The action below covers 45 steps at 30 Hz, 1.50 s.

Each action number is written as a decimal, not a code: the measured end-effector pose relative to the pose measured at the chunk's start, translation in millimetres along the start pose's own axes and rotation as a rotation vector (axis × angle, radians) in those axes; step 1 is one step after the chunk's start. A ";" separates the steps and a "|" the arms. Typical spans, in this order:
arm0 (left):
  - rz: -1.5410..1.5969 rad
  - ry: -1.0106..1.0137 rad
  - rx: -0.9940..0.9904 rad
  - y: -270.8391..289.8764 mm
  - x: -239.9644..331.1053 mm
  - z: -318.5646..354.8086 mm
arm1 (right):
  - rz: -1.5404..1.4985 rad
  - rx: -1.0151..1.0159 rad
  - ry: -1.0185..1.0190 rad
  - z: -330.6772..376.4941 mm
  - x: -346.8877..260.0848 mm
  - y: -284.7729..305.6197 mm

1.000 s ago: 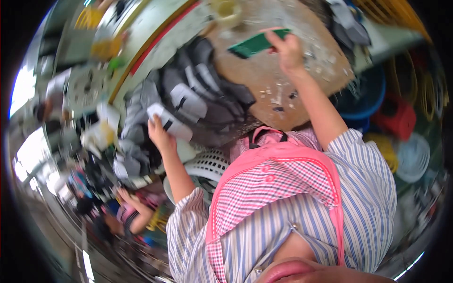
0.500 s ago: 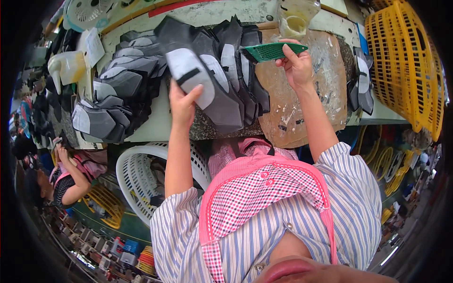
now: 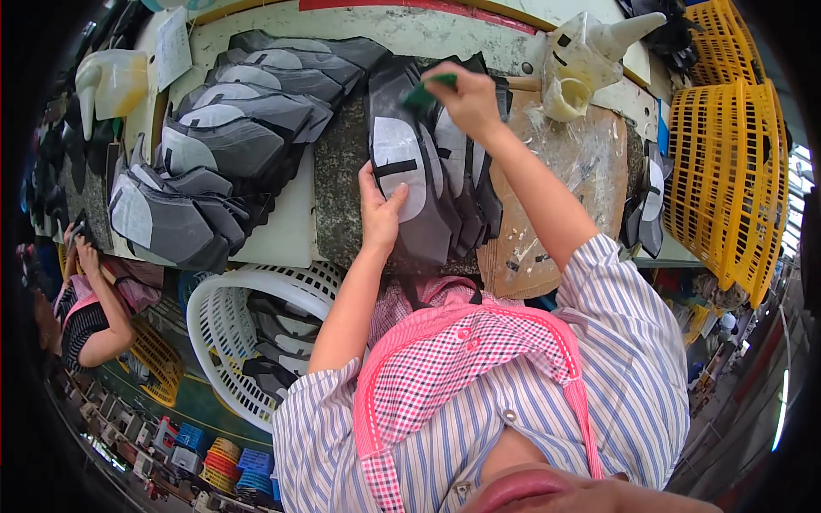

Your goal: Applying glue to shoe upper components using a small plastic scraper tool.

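Note:
My left hand [image 3: 380,212] grips the near left edge of a grey cut piece, perhaps a shoe part, with its thumb over the white rounded patch [image 3: 398,141] and black strip. The grey piece [image 3: 425,238] lies on top of an overlapping row of similar pieces [image 3: 483,218]. Above its far end my right hand [image 3: 469,101] is closed round a green brush-like tool [image 3: 419,96], blurred by motion; whether it touches the piece I cannot tell. To the left, several stacks of matching grey-and-white pieces [image 3: 227,141] overlap on the table.
A glue-smeared brown board [image 3: 564,171] lies right of the row, with a cloudy plastic bottle [image 3: 581,60] behind it. Yellow baskets [image 3: 723,171] stand at the right. A white basket [image 3: 214,342] holding pieces sits below the table edge. Another person's arm [image 3: 107,321] shows at far left.
My left hand has brought the grey piece down onto the row. My right hand has moved left with the green tool, from over the board to the piece's far end. The view has shifted.

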<state>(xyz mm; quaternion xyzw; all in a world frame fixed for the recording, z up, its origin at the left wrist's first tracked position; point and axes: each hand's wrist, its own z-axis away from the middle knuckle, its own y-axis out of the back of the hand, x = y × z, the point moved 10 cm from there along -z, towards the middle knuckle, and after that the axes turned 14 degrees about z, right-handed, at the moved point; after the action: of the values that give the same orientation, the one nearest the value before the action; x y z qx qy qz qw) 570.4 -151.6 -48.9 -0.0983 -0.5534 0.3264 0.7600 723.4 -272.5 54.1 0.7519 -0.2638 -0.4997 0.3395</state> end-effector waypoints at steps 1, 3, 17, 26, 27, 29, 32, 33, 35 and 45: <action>0.073 0.043 0.014 5.7 -5.5 0.3 | -0.173 -0.130 -0.009 16.8 -0.8 -12.6; 0.124 0.071 -0.017 8.3 -5.3 2.2 | -0.500 -0.298 0.017 38.7 -19.5 -10.8; 0.347 0.246 -0.037 -2.3 10.8 2.7 | -0.126 0.224 -0.228 14.2 59.9 105.8; 0.261 0.073 -0.202 -36.0 68.5 -11.2 | -0.072 0.408 -0.456 65.6 228.1 167.2; 0.293 0.019 -0.201 -31.8 83.1 -4.9 | -0.117 0.412 -0.496 62.9 212.3 184.6; 0.329 -0.023 -0.170 -44.5 96.6 -1.8 | -0.080 0.521 -0.555 84.0 233.4 206.5; 0.211 0.027 -0.035 -0.9 59.0 -0.3 | -0.210 0.406 -0.583 92.2 218.1 185.3; 0.152 0.031 0.243 32.5 37.3 5.6 | -0.418 0.226 -0.636 92.4 217.6 157.1; 0.303 0.085 0.141 7.7 25.4 7.6 | -0.565 0.191 -0.578 90.9 181.2 139.0; 0.314 0.008 0.105 6.7 5.4 -11.9 | -0.592 -0.208 -0.102 31.6 8.6 -9.1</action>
<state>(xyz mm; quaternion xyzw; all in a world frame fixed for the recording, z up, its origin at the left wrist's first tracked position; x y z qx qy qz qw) 579.6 -140.7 -52.4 -0.1450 -0.5106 0.4690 0.7059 697.6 -280.9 33.6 0.7313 0.0022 -0.6382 0.2406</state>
